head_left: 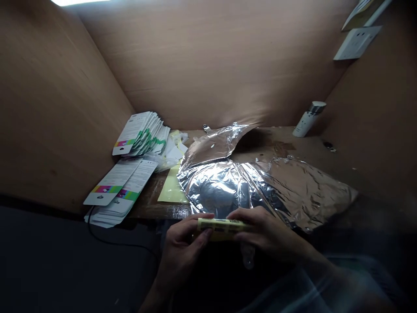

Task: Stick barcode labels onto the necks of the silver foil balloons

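Over the table's front edge, a yellow strip of printed labels point(221, 224) with dark markings spans between both my hands. My left hand point(182, 245) grips its left end, thumb in front and fingers behind. My right hand point(265, 230) pinches the right end, partly covering it. Just below my right hand hangs a small clear plastic piece point(248, 256); what it is attached to cannot be made out. Right behind my hands lies crumpled silver foil point(211, 182), spread over the table with one flap raised at the back.
Stacked white printed cards point(137, 130) with green edges stand at the left, and more cards point(120, 191) lie in front of them. A yellow sheet point(172, 187) sits beside the foil. Wooden panels enclose the table point(306, 150). A white bottle point(308, 121) stands back right, below a wall socket point(356, 42).
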`<control>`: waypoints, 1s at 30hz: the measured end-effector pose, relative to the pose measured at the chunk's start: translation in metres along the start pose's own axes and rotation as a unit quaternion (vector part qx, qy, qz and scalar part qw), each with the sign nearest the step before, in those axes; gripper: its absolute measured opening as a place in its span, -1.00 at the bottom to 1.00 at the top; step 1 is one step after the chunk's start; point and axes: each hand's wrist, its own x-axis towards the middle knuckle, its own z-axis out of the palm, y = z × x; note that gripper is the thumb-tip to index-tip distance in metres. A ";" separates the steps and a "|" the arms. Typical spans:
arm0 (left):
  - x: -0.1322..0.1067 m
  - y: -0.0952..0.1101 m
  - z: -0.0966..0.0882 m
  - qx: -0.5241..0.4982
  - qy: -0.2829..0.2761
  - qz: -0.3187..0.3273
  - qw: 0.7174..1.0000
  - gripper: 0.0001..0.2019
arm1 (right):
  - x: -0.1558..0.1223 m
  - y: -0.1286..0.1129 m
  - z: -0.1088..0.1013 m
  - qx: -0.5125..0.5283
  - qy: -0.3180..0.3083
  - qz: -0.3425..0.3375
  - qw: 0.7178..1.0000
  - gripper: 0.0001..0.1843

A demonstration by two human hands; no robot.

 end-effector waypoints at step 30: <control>-0.009 -0.049 0.030 -0.134 -0.011 -0.102 0.986 -0.74 | -0.029 0.044 0.058 -0.023 0.209 -0.133 0.969 -0.69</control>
